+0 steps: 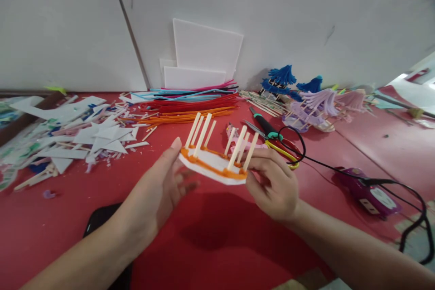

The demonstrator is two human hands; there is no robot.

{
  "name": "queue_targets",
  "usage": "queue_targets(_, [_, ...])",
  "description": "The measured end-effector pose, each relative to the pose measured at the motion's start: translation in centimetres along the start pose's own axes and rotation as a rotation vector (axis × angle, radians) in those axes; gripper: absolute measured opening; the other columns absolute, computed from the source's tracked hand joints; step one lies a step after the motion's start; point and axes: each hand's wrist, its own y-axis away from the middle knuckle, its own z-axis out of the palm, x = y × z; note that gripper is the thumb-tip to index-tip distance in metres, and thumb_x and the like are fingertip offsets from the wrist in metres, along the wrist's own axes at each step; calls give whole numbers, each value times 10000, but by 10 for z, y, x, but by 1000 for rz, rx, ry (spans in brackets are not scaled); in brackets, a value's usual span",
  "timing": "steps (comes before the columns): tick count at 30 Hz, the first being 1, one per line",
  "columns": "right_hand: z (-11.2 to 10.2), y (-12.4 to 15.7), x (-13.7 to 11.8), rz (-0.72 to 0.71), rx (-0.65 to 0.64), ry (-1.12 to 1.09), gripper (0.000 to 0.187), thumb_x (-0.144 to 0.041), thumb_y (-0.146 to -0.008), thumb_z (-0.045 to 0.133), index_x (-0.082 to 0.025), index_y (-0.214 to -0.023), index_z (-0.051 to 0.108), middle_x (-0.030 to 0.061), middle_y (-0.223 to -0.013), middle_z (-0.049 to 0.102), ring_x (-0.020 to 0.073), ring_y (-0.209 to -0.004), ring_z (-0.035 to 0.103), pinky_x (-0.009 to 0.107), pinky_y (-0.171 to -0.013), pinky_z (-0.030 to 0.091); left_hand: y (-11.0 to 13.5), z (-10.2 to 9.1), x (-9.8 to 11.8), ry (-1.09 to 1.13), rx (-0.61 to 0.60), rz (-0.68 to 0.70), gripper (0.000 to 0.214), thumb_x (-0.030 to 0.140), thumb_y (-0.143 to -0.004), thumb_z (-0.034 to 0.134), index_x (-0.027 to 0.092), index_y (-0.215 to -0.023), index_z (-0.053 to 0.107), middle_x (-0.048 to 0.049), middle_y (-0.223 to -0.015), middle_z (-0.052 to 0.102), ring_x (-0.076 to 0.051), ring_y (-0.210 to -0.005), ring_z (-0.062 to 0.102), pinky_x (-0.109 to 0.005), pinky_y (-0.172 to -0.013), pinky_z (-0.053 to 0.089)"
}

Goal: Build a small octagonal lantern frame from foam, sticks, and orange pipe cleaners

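The right hand (pixel 275 181) has its fingers clamped on the white base (pixel 210 158); the left hand (pixel 159 186) has its fingers spread, contact unclear. The base hangs in front of the orange pipe cleaners (pixel 170 119). One-sided support might tilt it; a knock could loosen its sticks (pixel 203 135).
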Motion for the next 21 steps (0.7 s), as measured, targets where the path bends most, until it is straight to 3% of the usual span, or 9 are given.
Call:
queue_targets(3, [-6, -1, 7, -163, -12, 123, 261, -15, -788, 592, -184, -985, 601, 73, -948, 650, 177, -938, 626, 310, -828, 543, -2, -6, 0, 198, -302, -380, 552, 566, -813, 478, 177, -1187, 591, -134, -1137, 674, -373, -1017, 640, -391, -682, 563])
queue_targets(5, [-7, 0, 9, -189, -38, 122, 281, -26, -786, 609, -191, -1014, 601, 79, -962, 647, 199, -976, 626, 348, -851, 544, -3, -10, -2, 332, -469, -440, 539, 528, -806, 485, 157, -1178, 605, -140, -1120, 690, -420, -1067, 610, -401, -665, 575])
queue_targets(7, [-5, 0, 9, -186, -72, 83, 257, -52, -799, 610, -199, -1010, 603, 72, -933, 651, 207, -962, 632, 377, -853, 547, -2, -14, -4, 420, -555, -390, 511, 487, -818, 481, 145, -1175, 610, -141, -1142, 686, -443, -1132, 558, -412, -685, 580])
queue_targets(11, [-2, -1, 3, -146, -130, 21, 152, -91, -832, 580, -181, -948, 619, 72, -876, 662, 189, -873, 645, 350, -797, 555, 1, -15, -7, 400, -544, -239, 430, 415, -875, 406, 151, -1121, 640, -117, -1128, 697, -417, -1050, 618, -397, -646, 582])
queue_targets(15, [0, -2, -2, -53, -143, -39, 119, -92, -819, 579, -167, -896, 629, 69, -823, 656, 173, -797, 638, 324, -734, 554, 4, -13, -10, 342, -609, -144, 378, 382, -854, 448, 151, -1050, 674, -97, -959, 738, -343, -905, 683, -399, -607, 580])
queue_targets(18, [2, -1, -7, 44, -157, -80, 84, -98, -808, 586, -170, -801, 629, 46, -738, 634, 145, -690, 620, 272, -633, 542, 6, -12, -13, 304, -535, -79, 327, 348, -872, 451, 161, -986, 694, -81, -857, 738, -261, -781, 688, -381, -607, 582])
queue_targets(21, [5, 1, -9, 52, -195, -137, 69, -121, -821, 599, -177, -830, 639, 40, -744, 657, 140, -692, 629, 257, -632, 545, 5, -11, -16, 275, -461, -54, 437, 489, -861, 444, 146, -985, 684, -104, -817, 720, -245, -681, 674, -341, -518, 562])
